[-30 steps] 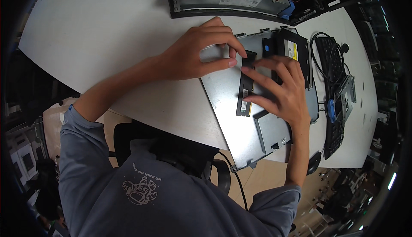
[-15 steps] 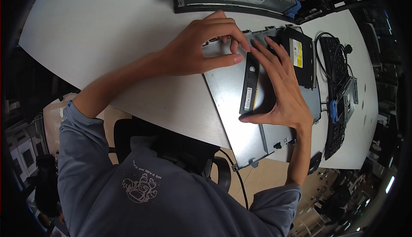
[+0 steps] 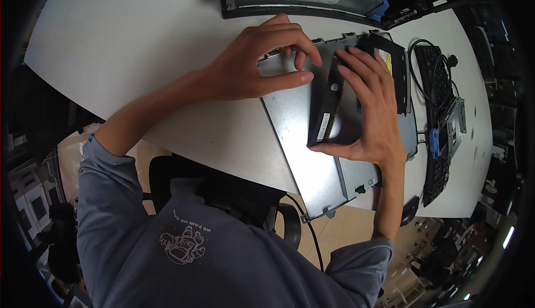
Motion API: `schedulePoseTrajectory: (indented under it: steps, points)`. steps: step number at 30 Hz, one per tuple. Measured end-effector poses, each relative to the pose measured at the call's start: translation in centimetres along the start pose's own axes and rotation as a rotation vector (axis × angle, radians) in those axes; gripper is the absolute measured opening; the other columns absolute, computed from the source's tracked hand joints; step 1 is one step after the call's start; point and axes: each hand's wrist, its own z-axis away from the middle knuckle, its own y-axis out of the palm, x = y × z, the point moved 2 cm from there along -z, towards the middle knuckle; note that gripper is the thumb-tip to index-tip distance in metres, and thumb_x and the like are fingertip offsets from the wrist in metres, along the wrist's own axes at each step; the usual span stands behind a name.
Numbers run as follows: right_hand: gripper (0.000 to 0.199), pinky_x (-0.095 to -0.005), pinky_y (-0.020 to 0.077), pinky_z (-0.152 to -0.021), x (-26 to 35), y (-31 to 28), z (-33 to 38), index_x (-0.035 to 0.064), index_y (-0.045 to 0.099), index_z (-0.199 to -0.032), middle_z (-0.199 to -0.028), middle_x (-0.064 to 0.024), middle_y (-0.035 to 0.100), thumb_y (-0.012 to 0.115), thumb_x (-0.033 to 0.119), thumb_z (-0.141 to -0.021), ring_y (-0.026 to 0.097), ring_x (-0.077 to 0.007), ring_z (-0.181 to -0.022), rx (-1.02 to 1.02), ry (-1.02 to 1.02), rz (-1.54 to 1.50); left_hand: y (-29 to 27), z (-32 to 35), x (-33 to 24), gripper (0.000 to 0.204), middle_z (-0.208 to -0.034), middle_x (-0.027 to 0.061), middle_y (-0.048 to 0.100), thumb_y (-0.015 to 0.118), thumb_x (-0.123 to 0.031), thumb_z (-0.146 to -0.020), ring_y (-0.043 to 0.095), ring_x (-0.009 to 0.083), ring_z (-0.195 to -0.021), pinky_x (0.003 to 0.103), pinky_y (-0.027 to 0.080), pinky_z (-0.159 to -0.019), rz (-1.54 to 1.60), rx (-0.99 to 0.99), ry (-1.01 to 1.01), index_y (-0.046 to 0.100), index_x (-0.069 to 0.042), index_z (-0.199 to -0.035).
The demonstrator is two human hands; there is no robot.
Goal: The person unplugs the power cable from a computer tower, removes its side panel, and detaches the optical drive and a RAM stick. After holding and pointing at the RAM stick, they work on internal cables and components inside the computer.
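My right hand [image 3: 370, 104] grips a dark, box-shaped hard drive [image 3: 329, 104] by its two ends, thumb at the near end and fingers at the far end. The drive is tilted, with a narrow side carrying a white label turned up. Beneath it lies a flat silver metal panel [image 3: 298, 166]. Left of the drive, my left hand [image 3: 267, 57] hovers over the panel's far left corner. Its fingers are curled and apart from the thumb, with nothing between them. A black optical drive [image 3: 400, 76] with a yellow label rests beyond my right hand, partly hidden by it.
An opened computer case [image 3: 301, 4] with coloured cables stands at the far side of the white table [image 3: 128, 35]. To the right are a black keyboard [image 3: 432, 177], a coiled black cable [image 3: 413, 57], a metal bracket [image 3: 454, 121] and a mouse [image 3: 411, 210]. A chair [image 3: 290, 224] stands below the table edge.
The hard drive has tipped over, its upper part leaning to the right. The fingers of my right hand moved right with it, covering more of the optical drive. My left hand stayed nearly still.
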Motion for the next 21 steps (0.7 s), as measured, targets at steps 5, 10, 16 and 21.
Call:
schedulePoseTrajectory:
  steps: [5, 10, 16, 21]
  points:
    - [0.107, -0.0569, 0.034, -0.111, -0.4, -0.2, 0.4, 0.0185, 0.04, -0.144, -0.142, -0.0186, 0.049, 0.088, 0.057, -0.056, 0.049, -0.0398, -0.131, -0.273, -0.197, 0.051, 0.0, 0.1, -0.5, 0.021, -0.08, 0.0021, 0.059, 0.072, -0.011, -0.084, 0.052, 0.0155, -0.085, 0.032, 0.04, -0.078, 0.033, 0.058, -0.013, 0.068, -0.006, -0.105]
    - [0.111, -0.0491, 0.0404, -0.101, -0.3, -0.3, 0.9, 0.0216, 0.036, -0.146, -0.139, -0.0247, 0.051, 0.088, 0.062, -0.058, 0.057, -0.0418, -0.12, -0.437, -0.27, 0.041, 0.9, 0.3, -1.3, 0.031, -0.091, -0.0003, 0.061, 0.075, -0.024, -0.084, 0.05, 0.0195, -0.096, 0.035, 0.037, -0.09, -0.049, 0.241, 0.047, 0.068, -0.01, -0.111]
    - [0.127, -0.0608, 0.0476, -0.101, -0.7, -0.6, 1.2, 0.02, 0.026, -0.152, -0.144, -0.0265, 0.037, 0.09, 0.065, -0.052, 0.051, -0.0525, -0.122, -0.442, -0.304, 0.084, 2.6, 1.1, -2.7, 0.038, -0.105, 0.0016, 0.06, 0.073, -0.035, -0.084, 0.05, 0.0236, -0.104, 0.041, 0.032, -0.097, -0.194, 0.282, 0.204, 0.065, -0.009, -0.111]
    - [0.077, -0.0453, 0.0407, -0.095, -0.1, -0.5, 0.7, 0.0266, 0.06, -0.13, -0.14, -0.0143, 0.05, 0.082, 0.062, -0.066, 0.056, -0.0421, -0.121, -0.519, -0.266, 0.023, 3.8, 1.2, -3.2, 0.033, -0.109, 0.0079, 0.057, 0.071, -0.027, -0.09, 0.048, 0.0283, -0.106, 0.043, 0.038, -0.092, 0.045, 0.461, 0.08, 0.062, -0.004, -0.112]
